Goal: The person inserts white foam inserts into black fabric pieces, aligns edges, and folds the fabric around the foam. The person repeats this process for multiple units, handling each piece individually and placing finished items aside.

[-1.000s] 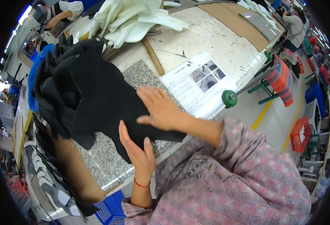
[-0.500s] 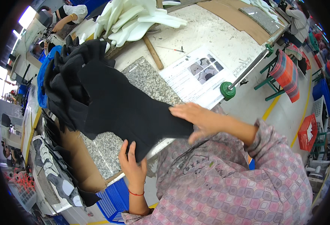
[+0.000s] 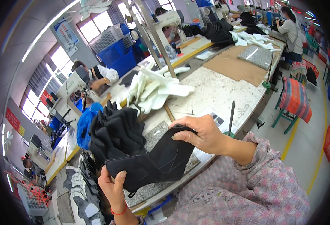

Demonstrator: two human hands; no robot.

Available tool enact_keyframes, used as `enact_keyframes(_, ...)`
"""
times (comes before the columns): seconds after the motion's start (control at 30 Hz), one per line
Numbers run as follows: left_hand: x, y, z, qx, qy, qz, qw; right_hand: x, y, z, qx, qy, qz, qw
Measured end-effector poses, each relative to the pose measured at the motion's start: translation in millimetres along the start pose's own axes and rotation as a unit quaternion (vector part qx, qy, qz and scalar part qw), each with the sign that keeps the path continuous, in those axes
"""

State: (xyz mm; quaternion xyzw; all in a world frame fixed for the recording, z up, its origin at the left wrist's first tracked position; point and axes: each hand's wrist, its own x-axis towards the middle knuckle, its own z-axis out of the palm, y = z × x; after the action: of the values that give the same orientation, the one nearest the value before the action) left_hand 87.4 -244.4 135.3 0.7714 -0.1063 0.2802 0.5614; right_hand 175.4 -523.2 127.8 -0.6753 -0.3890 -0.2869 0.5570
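Both hands hold up a black fabric piece (image 3: 155,165) with stitched seam lines, stretched between them above the table. Its left end is pinched by my left hand (image 3: 114,187), thumb in front and fingers behind. My right hand (image 3: 206,134) grips the upper right edge, its thumb pressed on the cloth. A small dark loop hangs from the lower edge. Under it lies a speckled granite slab (image 3: 156,134), partly covered. Just beyond, a heap of similar black pieces (image 3: 114,135) stands close together.
White foam-like pieces (image 3: 150,90) are heaped behind the black stack, beside a blue bag (image 3: 88,125). Grey and white cut pieces (image 3: 84,195) hang at the left. A dark upright rod (image 3: 231,118) rises near my right wrist. A co-worker (image 3: 103,77) sits at a sewing machine.
The black piece was spread over the slab with my hands resting on it. Now it is raised and gripped at both ends. The view has tilted up toward the room.
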Motion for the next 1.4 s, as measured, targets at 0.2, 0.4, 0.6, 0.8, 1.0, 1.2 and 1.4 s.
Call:
enact_keyframes(0.2,17.6,13.5,6.2,-0.005,-0.031,-0.004,0.999,-4.0,1.9,-11.6,-0.092,-0.043,0.005,0.995)
enact_keyframes(0.4,8.2,-6.7,-8.0,0.212,-0.288,0.057,0.932,-41.9,56.3,-10.0,0.200,0.127,0.312,0.920)
enact_keyframes(0.6,21.5,-5.1,-1.3,0.216,-0.314,0.005,0.925,21.4,31.2,-14.9,-0.191,-0.012,0.078,0.978)
enact_keyframes(0.8,22.2,4.1,42.5,0.216,-0.438,0.050,0.871,16.9,28.2,42.2,-0.179,-0.304,-0.060,0.934)
enact_keyframes(1.0,-25.2,-15.4,40.9,0.217,-0.436,0.043,0.872,-45.7,58.9,58.1,-0.141,-0.192,-0.060,0.969)
enact_keyframes(1.2,-21.2,-34.9,58.2,0.311,-0.245,0.163,0.904,-35.7,59.0,75.1,-0.183,-0.151,-0.050,0.970)
enact_keyframes(1.4,-38.3,-30.8,66.4,0.135,-0.119,0.110,0.978,-43.7,50.6,91.8,-0.054,-0.097,-0.009,0.994)
